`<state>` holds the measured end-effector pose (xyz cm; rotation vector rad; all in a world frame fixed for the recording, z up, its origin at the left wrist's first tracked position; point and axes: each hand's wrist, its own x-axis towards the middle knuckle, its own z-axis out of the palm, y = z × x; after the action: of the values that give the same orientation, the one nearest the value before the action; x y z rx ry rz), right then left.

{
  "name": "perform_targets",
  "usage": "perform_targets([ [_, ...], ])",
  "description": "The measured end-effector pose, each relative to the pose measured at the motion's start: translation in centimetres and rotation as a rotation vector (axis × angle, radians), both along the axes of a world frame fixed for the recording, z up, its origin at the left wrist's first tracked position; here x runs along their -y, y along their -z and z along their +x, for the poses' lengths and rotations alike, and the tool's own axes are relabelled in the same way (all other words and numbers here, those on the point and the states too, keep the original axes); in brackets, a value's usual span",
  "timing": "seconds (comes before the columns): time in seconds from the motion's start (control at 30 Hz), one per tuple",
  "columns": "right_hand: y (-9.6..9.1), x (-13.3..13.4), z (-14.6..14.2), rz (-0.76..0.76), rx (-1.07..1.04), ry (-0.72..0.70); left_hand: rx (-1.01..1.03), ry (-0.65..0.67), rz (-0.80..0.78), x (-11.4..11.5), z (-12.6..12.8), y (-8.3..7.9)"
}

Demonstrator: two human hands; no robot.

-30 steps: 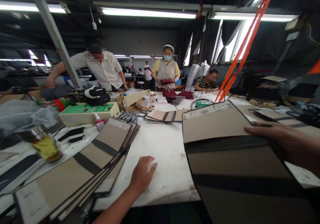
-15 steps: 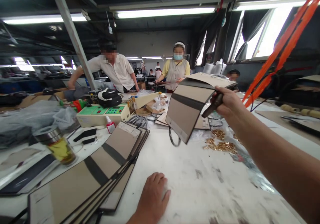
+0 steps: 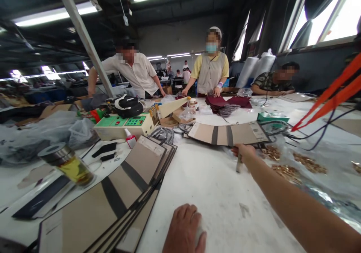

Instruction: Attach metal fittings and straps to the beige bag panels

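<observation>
My right hand (image 3: 246, 153) is closed at the front edge of a beige panel (image 3: 237, 132) with two dark bands, which lies open on the far part of the table. A short worn brown tool (image 3: 239, 164) sticks out below the fist; its kind is unclear. Whether the fingers still pinch the panel is hard to tell. Palm down on the white table (image 3: 208, 193), my left hand (image 3: 184, 226) rests with fingers slightly bent and thumb apart, holding nothing. To its left is a fanned stack of similar panels (image 3: 93, 211).
A green-and-cream machine (image 3: 124, 124), a red bottle (image 3: 130, 138) and a tilted-looking glass jar (image 3: 73, 166) stand on the left. Gold metal pieces (image 3: 286, 173) lie on the right, near orange straps (image 3: 329, 91). Across the table, a masked person (image 3: 211, 72) handles maroon pieces (image 3: 225, 102).
My right hand has lowered the raised panel onto the far table, where it now lies flat. The view has turned right. My left hand stays resting on the table.
</observation>
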<state>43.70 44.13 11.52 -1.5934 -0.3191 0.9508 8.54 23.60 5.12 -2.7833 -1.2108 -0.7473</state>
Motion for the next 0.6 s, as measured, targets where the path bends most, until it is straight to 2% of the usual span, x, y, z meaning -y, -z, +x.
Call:
perform_targets([
  [0.13, -0.8, 1.1, 1.1, -0.034, 0.034, -0.211, 0.013, -0.038, -0.156, 0.8, 0.2, -1.1],
  [0.27, -1.6, 5.6, -0.2, -0.026, 0.078, -0.424, -0.019, -0.074, -0.232, 2.2, 0.6, -2.9],
  [0.37, -1.2, 10.8, -3.5, 0.125, 0.074, -0.510, -0.034, -0.052, -0.213, 2.6, 0.9, -3.2],
  [0.47, -0.6, 17.4, -8.1, 0.353, 0.062, -0.485, 0.081, -0.020, -0.246, 2.1, 0.7, -2.1],
  [0.53, -0.2, 21.9, -10.9, 0.420, 0.175, -0.426, 0.241, -0.054, -0.302, 1.8, 0.4, -1.3],
  [0.6, 0.2, 25.9, -12.9, 0.401, 0.426, -0.396, 0.416, -0.119, -0.374, 1.7, -0.2, -0.9],
])
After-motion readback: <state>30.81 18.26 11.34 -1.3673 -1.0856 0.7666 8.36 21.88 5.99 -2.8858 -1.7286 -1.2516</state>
